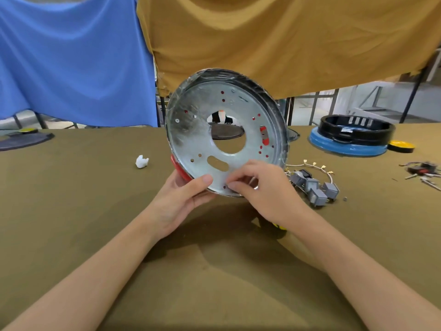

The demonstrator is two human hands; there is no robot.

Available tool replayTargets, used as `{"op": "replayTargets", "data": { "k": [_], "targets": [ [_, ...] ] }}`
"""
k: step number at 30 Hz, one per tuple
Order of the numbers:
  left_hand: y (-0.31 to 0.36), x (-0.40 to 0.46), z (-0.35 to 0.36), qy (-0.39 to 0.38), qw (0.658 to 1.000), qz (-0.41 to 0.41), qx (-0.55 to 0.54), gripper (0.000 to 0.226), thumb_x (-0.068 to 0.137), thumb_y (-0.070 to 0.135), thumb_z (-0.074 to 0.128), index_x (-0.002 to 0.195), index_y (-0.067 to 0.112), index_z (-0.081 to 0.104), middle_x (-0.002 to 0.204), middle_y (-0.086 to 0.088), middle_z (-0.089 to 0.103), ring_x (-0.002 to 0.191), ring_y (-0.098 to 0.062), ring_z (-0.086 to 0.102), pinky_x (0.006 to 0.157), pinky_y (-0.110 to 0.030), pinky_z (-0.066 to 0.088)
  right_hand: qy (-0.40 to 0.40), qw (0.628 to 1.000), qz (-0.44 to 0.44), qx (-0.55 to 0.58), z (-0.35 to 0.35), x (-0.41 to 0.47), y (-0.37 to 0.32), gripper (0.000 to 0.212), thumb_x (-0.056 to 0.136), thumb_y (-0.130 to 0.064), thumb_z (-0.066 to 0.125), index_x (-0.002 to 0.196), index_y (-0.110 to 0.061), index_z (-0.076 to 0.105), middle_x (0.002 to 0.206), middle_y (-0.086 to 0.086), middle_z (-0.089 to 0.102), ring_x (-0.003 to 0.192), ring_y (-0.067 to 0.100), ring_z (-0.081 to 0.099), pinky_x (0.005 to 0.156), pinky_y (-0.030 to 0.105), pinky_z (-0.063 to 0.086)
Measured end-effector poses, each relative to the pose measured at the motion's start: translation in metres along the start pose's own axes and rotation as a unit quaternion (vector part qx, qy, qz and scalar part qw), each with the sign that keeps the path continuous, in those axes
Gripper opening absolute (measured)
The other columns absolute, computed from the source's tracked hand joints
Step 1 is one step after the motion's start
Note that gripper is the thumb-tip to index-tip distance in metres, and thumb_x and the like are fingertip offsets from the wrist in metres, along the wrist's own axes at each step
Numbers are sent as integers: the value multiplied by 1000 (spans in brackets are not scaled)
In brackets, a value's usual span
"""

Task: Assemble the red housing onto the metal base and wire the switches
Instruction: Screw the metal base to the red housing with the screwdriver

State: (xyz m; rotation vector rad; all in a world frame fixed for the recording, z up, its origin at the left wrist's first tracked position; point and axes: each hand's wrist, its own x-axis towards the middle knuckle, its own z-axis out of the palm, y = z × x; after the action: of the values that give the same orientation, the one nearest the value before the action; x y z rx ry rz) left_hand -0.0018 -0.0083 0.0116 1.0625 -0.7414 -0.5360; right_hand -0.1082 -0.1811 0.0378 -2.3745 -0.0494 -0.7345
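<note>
A round metal base (202,120) with a large centre hole is held upright, tilted toward me, above the table. The red housing (179,169) sits behind it and shows through the small holes and at the lower left rim. My left hand (181,199) grips the lower left edge, thumb on the metal face. My right hand (260,187) pinches at the bottom rim with fingers curled; what lies between the fingertips is hidden. A bundle of grey switches (312,187) with white wires and brass terminals lies on the table to the right.
A black ring on a blue disc (350,137) stands at the far right, with a yellow cap (401,146) beside it. Red and black parts with wires (422,172) lie at the right edge. A white scrap (142,161) lies left of the base. Blue and tan cloths hang behind.
</note>
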Motion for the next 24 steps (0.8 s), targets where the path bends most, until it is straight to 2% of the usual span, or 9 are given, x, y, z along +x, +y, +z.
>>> {"op": "replayTargets", "data": {
  "k": [3, 6, 10, 12, 24],
  "targets": [
    [1, -2, 1, -10, 1000, 8, 15, 67, 77, 19, 78, 138, 9, 52, 132, -15, 65, 120, -32, 64, 93, -40, 56, -13, 1000, 20, -6, -2, 0, 3, 14, 89, -14, 71, 88, -26, 77, 87, -13, 65, 83, -2, 55, 71, 4, 39],
    [3, -3, 2, -17, 1000, 8, 19, 75, 71, 24, 89, 135, 6, 55, 127, -16, 68, 116, -31, 67, 90, -37, 57, -24, 999, 32, -12, -4, -1, 4, 18, 89, -14, 71, 85, -31, 76, 86, -13, 65, 82, 2, 57, 72, 5, 40],
    [4, -4, 3, -29, 999, 9, 30, 58, 66, 30, 93, 119, 22, 71, 120, -9, 72, 109, -25, 70, 86, -31, 57, -32, 999, 36, -18, -3, -2, 2, 17, 90, -18, 70, 85, -34, 75, 87, -15, 65, 81, 3, 58, 73, 5, 40],
    [4, -5, 4, -37, 999, 13, 30, 52, 67, 30, 92, 115, 27, 73, 120, -8, 73, 110, -24, 70, 86, -31, 57, -30, 999, 33, -18, -2, -2, 1, 15, 90, -19, 70, 87, -33, 76, 87, -14, 66, 81, 3, 58, 73, 7, 41],
    [6, -7, 6, -56, 996, 40, 56, 51, 72, 30, 89, 120, 28, 70, 123, -5, 72, 113, -23, 69, 88, -31, 56, -22, 1000, 14, -5, 0, -5, -2, 12, 88, -17, 72, 88, -28, 77, 83, -18, 64, 83, 1, 57, 76, 10, 44]
  ]
}}
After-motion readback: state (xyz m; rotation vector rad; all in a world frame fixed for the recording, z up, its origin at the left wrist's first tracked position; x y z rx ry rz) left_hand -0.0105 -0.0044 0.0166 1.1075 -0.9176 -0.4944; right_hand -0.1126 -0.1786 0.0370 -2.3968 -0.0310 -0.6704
